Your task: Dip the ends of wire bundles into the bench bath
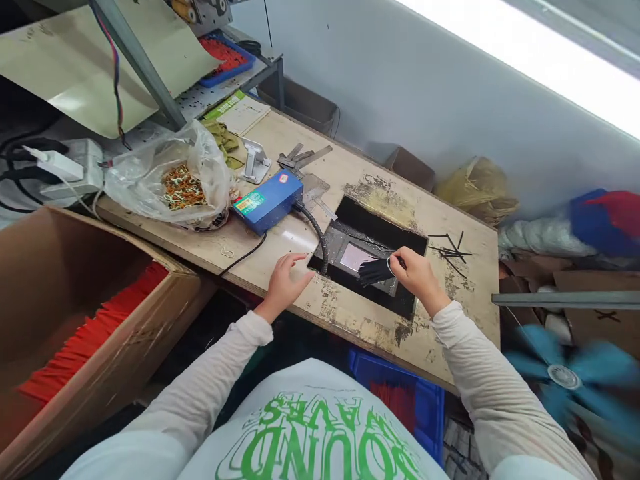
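My right hand (411, 275) is closed in a pinch on the top of a bundle of thin black strips (376, 272). A small white loop shows at its fingertips. The strips fan out to the left over a dark device with a pale square plate (354, 257), set in a rectangular recess of the table. My left hand (290, 283) is at the recess's left side, above the front edge of the table. Its thumb and fingers are apart with nothing visible between them. Close to its fingertips runs a black ribbed cable (320, 237) from a blue box (273, 200).
Loose black strips (453, 252) lie right of the recess. On the left are a plastic bag of small metal pieces (183, 187), a white stand (256, 160) and metal blades (305, 157). A cardboard box (150, 320) stands front left; a blue fan (564, 377) spins at right.
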